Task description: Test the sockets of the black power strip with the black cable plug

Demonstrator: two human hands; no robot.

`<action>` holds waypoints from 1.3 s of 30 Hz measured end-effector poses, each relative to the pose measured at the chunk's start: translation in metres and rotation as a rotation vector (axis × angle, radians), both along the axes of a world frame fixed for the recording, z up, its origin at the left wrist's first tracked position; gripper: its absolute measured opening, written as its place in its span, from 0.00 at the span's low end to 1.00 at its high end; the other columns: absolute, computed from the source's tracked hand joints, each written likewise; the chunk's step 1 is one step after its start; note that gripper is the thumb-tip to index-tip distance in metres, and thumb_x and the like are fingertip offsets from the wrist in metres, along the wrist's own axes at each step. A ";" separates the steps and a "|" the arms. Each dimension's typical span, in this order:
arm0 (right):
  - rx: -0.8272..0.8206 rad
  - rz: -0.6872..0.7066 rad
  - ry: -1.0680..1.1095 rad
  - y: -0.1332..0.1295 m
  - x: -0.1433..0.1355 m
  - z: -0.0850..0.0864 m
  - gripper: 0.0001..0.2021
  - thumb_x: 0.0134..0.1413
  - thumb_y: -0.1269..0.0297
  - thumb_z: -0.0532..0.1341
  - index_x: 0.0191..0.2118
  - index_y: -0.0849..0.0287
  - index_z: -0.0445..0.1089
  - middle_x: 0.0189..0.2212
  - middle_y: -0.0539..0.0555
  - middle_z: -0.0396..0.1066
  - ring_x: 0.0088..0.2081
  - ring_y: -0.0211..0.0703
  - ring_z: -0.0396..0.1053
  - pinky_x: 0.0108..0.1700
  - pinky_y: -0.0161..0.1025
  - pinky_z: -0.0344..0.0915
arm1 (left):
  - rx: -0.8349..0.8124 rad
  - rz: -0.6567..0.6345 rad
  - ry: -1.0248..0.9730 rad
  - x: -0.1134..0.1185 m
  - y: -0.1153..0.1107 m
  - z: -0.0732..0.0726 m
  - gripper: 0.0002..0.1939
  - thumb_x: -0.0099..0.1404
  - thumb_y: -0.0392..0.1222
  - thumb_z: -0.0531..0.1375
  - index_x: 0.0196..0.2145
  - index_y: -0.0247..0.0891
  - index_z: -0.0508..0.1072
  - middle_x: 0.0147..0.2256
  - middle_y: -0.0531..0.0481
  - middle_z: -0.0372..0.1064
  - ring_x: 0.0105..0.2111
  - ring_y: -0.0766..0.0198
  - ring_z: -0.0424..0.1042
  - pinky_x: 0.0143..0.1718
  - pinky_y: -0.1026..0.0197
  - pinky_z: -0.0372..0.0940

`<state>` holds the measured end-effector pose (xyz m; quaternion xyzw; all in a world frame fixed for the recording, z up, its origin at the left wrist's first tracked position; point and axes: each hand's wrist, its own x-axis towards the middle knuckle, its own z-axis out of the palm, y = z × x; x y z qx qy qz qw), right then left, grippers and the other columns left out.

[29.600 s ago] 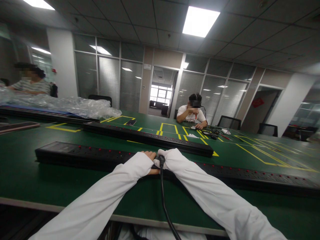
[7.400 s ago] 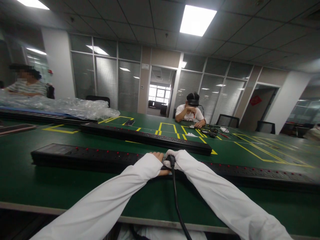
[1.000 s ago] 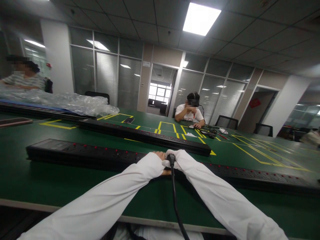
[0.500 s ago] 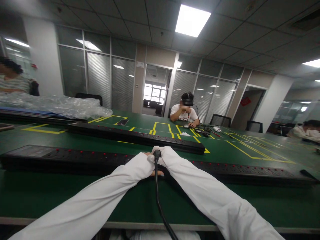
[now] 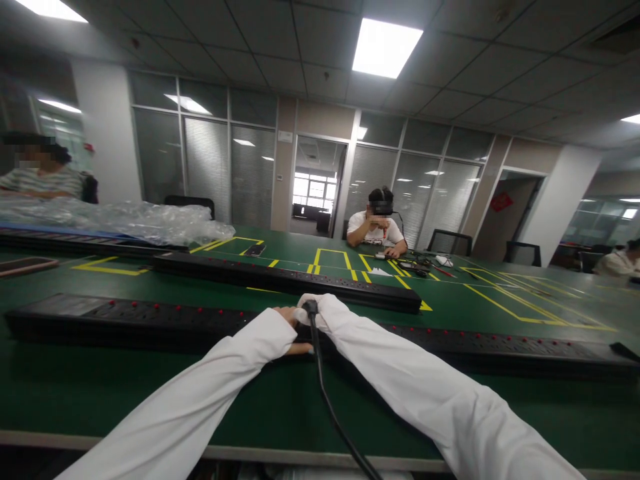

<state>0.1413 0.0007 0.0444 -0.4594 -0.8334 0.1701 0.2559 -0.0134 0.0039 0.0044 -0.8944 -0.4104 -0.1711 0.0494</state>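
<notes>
A long black power strip [image 5: 150,323] with a row of red dots lies across the green table in front of me. My left hand [image 5: 287,317] grips the strip near its middle, one digit along the near side and the others on top, partly hidden by the sleeve. Just right of it, my right hand [image 5: 321,304], in what looks like a white glove, closes around a black plug [image 5: 311,307] over the strip. From the plug a black cord [image 5: 325,393] runs down past the table's near edge. The plug's contact end is hidden.
Beyond lies a second black power strip [image 5: 280,279]. Clear plastic wrap [image 5: 150,223] covers the back left, near a phone-like flat object [image 5: 27,265]. Yellow tape [image 5: 333,251] marks the table. A person [image 5: 375,227] sits opposite among cables and tools [image 5: 413,267].
My view has shifted slightly, so the scene sits a little further right and lower. My left hand has slid slightly left along the strip; the right hand keeps hold of the plug.
</notes>
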 end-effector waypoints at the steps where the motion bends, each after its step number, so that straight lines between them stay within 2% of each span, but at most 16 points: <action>1: 0.028 0.008 -0.007 0.003 0.003 -0.002 0.13 0.42 0.56 0.54 0.32 0.58 0.67 0.22 0.46 0.63 0.24 0.28 0.57 0.26 0.25 0.55 | 0.019 0.028 0.036 0.000 0.001 -0.001 0.32 0.44 0.66 0.52 0.36 0.34 0.65 0.32 0.43 0.66 0.33 0.52 0.65 0.33 0.55 0.58; 4: 0.076 -0.025 -0.026 0.011 0.014 -0.007 0.12 0.43 0.61 0.54 0.32 0.58 0.70 0.26 0.48 0.67 0.27 0.30 0.61 0.30 0.27 0.57 | 0.053 0.099 0.110 0.001 0.005 -0.004 0.34 0.42 0.68 0.51 0.36 0.34 0.63 0.30 0.45 0.65 0.32 0.53 0.65 0.33 0.55 0.58; 9: 0.195 -0.112 -0.138 0.008 0.030 -0.012 0.13 0.42 0.55 0.54 0.32 0.54 0.70 0.29 0.47 0.66 0.30 0.31 0.62 0.32 0.28 0.58 | 0.063 0.103 0.106 -0.001 0.008 -0.007 0.35 0.42 0.68 0.51 0.37 0.35 0.63 0.32 0.45 0.64 0.33 0.54 0.65 0.34 0.55 0.57; 16: 0.301 0.001 -0.273 -0.007 0.037 -0.002 0.16 0.45 0.50 0.52 0.36 0.50 0.69 0.29 0.49 0.63 0.32 0.32 0.60 0.32 0.29 0.57 | 0.067 0.106 0.114 -0.002 0.007 -0.006 0.35 0.42 0.70 0.48 0.37 0.36 0.63 0.32 0.45 0.65 0.33 0.53 0.65 0.33 0.55 0.58; 22: 0.169 -0.008 -0.311 -0.002 0.031 -0.001 0.17 0.44 0.50 0.52 0.40 0.49 0.67 0.33 0.48 0.66 0.36 0.34 0.62 0.39 0.31 0.58 | 0.079 0.114 0.117 -0.002 0.009 -0.009 0.35 0.42 0.70 0.49 0.37 0.37 0.63 0.32 0.46 0.65 0.32 0.54 0.65 0.33 0.56 0.57; 28: 0.084 -0.060 -0.248 -0.008 0.029 -0.001 0.18 0.43 0.49 0.52 0.40 0.48 0.67 0.34 0.46 0.67 0.34 0.32 0.64 0.37 0.28 0.59 | 0.119 0.078 0.088 -0.005 0.004 -0.007 0.34 0.45 0.69 0.47 0.38 0.37 0.62 0.32 0.46 0.65 0.32 0.55 0.65 0.32 0.57 0.57; 34: 0.181 0.010 -0.333 -0.019 0.035 0.006 0.23 0.45 0.48 0.50 0.47 0.49 0.63 0.28 0.50 0.66 0.28 0.33 0.64 0.31 0.28 0.59 | 0.062 0.121 0.109 0.000 0.006 -0.006 0.35 0.42 0.69 0.51 0.37 0.36 0.63 0.32 0.45 0.65 0.33 0.54 0.66 0.35 0.56 0.57; 37: 0.141 -0.012 -0.328 -0.020 0.037 0.002 0.25 0.42 0.49 0.54 0.49 0.48 0.60 0.26 0.49 0.65 0.27 0.33 0.64 0.30 0.29 0.60 | 0.052 0.124 0.111 0.000 0.004 -0.005 0.35 0.43 0.68 0.51 0.38 0.36 0.63 0.32 0.45 0.65 0.34 0.54 0.65 0.35 0.56 0.57; 39: 0.083 -0.025 -0.261 -0.017 0.036 -0.007 0.25 0.41 0.50 0.55 0.49 0.48 0.61 0.28 0.49 0.66 0.28 0.33 0.65 0.33 0.30 0.61 | 0.064 0.103 0.105 -0.002 0.001 -0.003 0.34 0.44 0.68 0.50 0.39 0.36 0.62 0.33 0.45 0.65 0.34 0.54 0.65 0.35 0.56 0.57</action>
